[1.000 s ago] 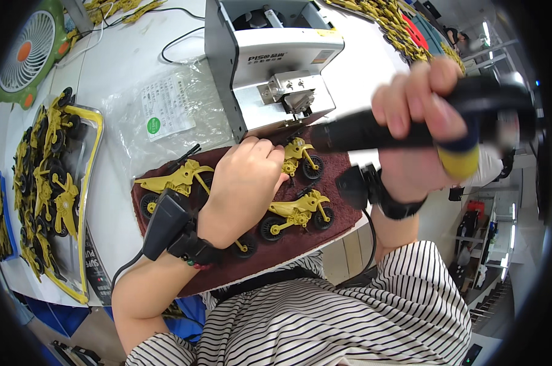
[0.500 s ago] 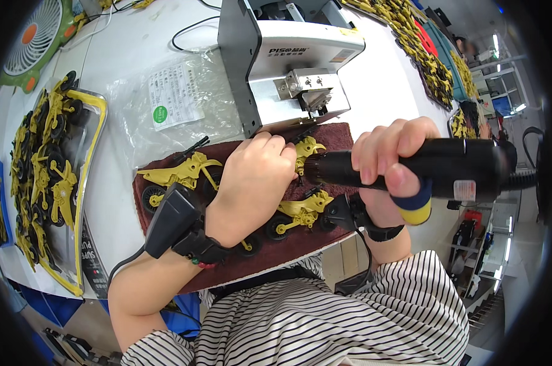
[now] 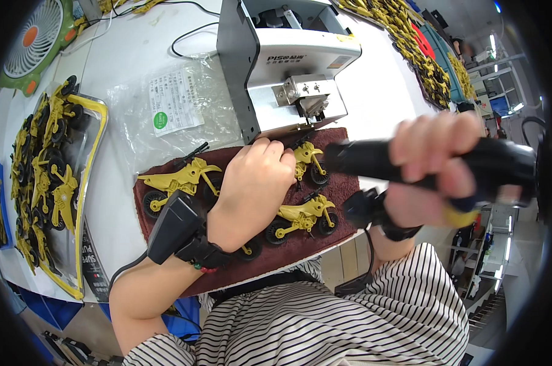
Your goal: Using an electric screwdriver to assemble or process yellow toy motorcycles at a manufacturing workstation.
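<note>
My left hand (image 3: pixel 254 189) is closed over the rear part of a yellow toy motorcycle (image 3: pixel 304 160), hiding much of it; the front wheel shows past my fingers. The motorcycle lies on its side on a dark red towel (image 3: pixel 276 261). Wrapped in my right hand (image 3: pixel 431 152) is a black electric screwdriver (image 3: pixel 364 160), blurred by motion. Its tip is off to the right of the motorcycle's front wheel, apart from it. Another toy motorcycle (image 3: pixel 303 215) lies nearer me, and one more (image 3: pixel 181 178) is left of my left hand. A further one is partly covered by my left wrist.
A silver and grey screw feeder (image 3: pixel 315 52) stands just beyond the towel. Left of it lies a clear plastic bag (image 3: pixel 218 110) with a label. A tray (image 3: pixel 96 152) of toy motorcycles and a green fan (image 3: pixel 29 36) are at left. More yellow parts (image 3: pixel 404 46) lie far right.
My right hand has drawn the screwdriver to the right, off the motorcycle, uncovering its front wheel. My left hand has stayed in place.
</note>
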